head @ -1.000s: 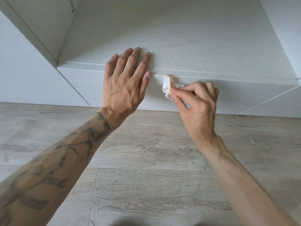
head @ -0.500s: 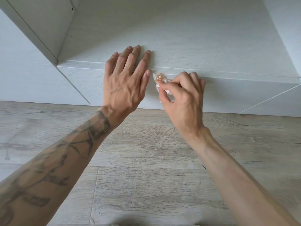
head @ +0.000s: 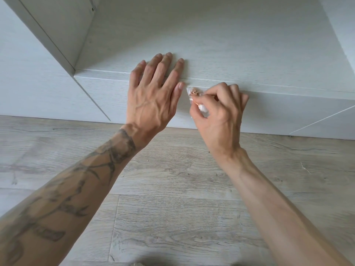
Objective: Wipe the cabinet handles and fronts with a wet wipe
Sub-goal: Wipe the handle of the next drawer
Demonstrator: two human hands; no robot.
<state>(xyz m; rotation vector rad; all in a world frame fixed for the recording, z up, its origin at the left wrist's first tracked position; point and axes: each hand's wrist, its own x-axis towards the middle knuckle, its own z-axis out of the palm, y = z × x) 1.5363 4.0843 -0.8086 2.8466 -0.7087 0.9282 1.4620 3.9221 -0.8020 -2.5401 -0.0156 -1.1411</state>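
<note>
A low white wood-grain cabinet front [head: 278,110] runs across the view just above the floor. My left hand [head: 153,95] lies flat with straight fingers over the cabinet's top edge. Beside it, my right hand [head: 219,110] pinches a small crumpled wet wipe [head: 194,93], stained orange-brown, and holds it against the seam at the top of the front, almost touching my left thumb. No handle shows on this front.
The cabinet's top surface [head: 221,45] stretches away behind my hands. A white side panel [head: 48,35] rises at the left and another panel [head: 342,25] at the right. Grey wood-look floor [head: 172,208] fills the lower half.
My right hand has slid the wipe left along the seam, from well right of my left hand to right beside its thumb. My left hand has stayed in place.
</note>
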